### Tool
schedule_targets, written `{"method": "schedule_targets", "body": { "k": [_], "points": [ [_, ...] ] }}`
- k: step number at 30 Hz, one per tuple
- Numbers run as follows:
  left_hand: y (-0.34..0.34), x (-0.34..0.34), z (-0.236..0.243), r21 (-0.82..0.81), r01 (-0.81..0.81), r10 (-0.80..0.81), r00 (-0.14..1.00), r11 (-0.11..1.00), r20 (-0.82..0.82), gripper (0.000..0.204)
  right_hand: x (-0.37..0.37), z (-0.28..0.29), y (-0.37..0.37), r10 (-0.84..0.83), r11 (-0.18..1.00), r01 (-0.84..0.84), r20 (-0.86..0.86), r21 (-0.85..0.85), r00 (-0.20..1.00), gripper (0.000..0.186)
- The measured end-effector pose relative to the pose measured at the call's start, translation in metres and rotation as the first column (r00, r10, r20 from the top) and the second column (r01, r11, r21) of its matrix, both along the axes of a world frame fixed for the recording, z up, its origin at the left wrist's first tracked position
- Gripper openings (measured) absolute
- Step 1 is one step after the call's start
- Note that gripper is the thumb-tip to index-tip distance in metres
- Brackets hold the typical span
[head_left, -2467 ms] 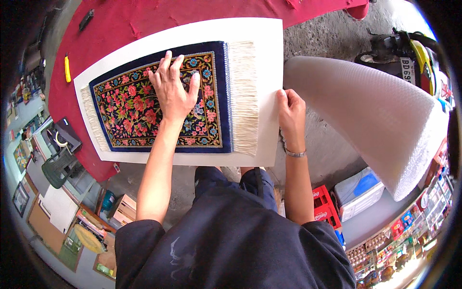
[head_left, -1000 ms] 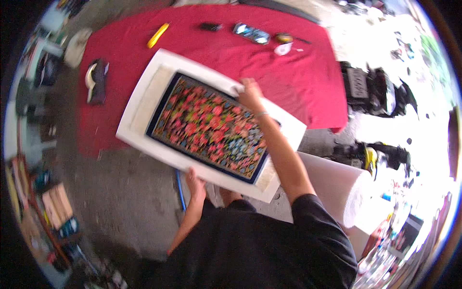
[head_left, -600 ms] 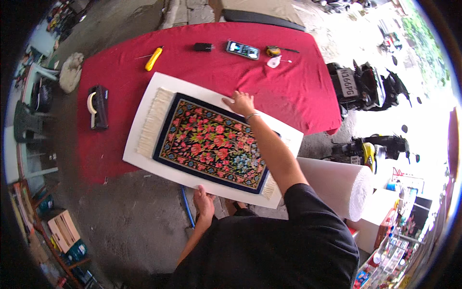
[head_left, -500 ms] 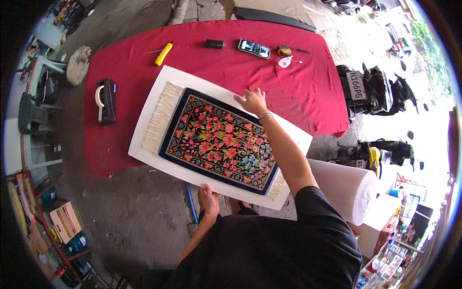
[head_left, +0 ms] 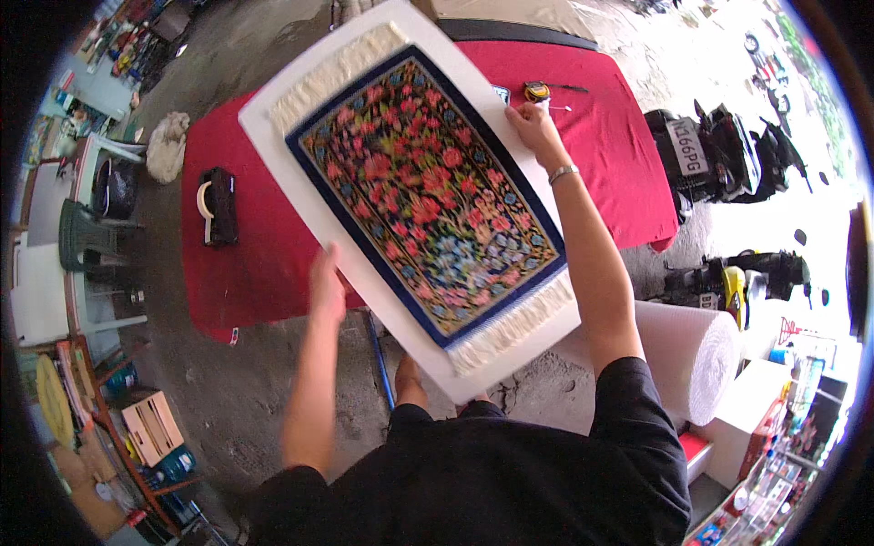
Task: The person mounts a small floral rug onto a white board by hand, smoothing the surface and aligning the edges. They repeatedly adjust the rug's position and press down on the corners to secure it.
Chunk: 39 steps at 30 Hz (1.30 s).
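A white board (head_left: pixel 265 132) is held up over the red-covered table (head_left: pixel 619 173), angled with its upper end toward the left. On it lies a small floral rug (head_left: pixel 419 191) with a navy border and cream fringes at both ends. My right hand (head_left: pixel 537 132) grips the board's upper right edge, thumb on top. My left hand (head_left: pixel 330 282) is at the lower left edge, blurred, its fingers partly hidden under the board.
On the table are a tape dispenser (head_left: pixel 217 207), a tape measure (head_left: pixel 537 92) and a phone partly covered by the board. A bubble-wrap roll (head_left: pixel 678 359) stands at the lower right. Motorbikes (head_left: pixel 719 159) are on the right, plastic chairs (head_left: pixel 86 237) and a wooden crate (head_left: pixel 153 426) left.
The board with the rug has been raised and turned clockwise, its upper end now further from me. Both my hands moved with it, the left one upward and leftward.
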<state>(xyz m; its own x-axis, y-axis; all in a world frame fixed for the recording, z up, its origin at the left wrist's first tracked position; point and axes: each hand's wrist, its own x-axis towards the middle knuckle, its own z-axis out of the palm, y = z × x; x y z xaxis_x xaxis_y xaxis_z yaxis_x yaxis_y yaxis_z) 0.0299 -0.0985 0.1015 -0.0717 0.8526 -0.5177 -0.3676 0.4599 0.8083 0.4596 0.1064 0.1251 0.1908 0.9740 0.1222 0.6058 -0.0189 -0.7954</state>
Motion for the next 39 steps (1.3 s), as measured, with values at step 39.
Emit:
{"method": "schedule_targets", "body": {
  "k": [39],
  "points": [
    [0.265,0.112,-0.089,-0.281,0.794,-0.391,-0.060,0.539,-0.918,0.063,-0.234,-0.128,-0.413,-0.592,0.782,0.256,-0.806,-0.568,0.017,0.040]
  ]
}}
